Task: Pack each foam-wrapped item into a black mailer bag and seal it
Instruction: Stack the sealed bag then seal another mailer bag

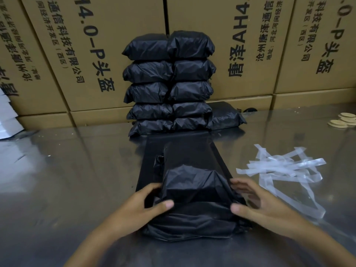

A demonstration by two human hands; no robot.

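Observation:
A bulging black mailer bag (194, 197) lies on a flat pile of empty black mailer bags (148, 160) at the near middle of the shiny table. My left hand (138, 207) grips its left side with the thumb on top. My right hand (264, 205) clasps its right side, thumb also pressed on the bag's top. The item inside is hidden by the black plastic. Behind it, two side-by-side stacks of packed black bags (169, 83) stand against the cardboard boxes, with one more packed bag (225, 116) lying at their right foot.
A loose heap of clear peeled-off adhesive strips (285, 170) lies right of the bags. Small round tan discs (342, 121) sit at the far right. Large printed cardboard boxes (77, 54) wall off the back. White sheets (9, 116) lean at the far left.

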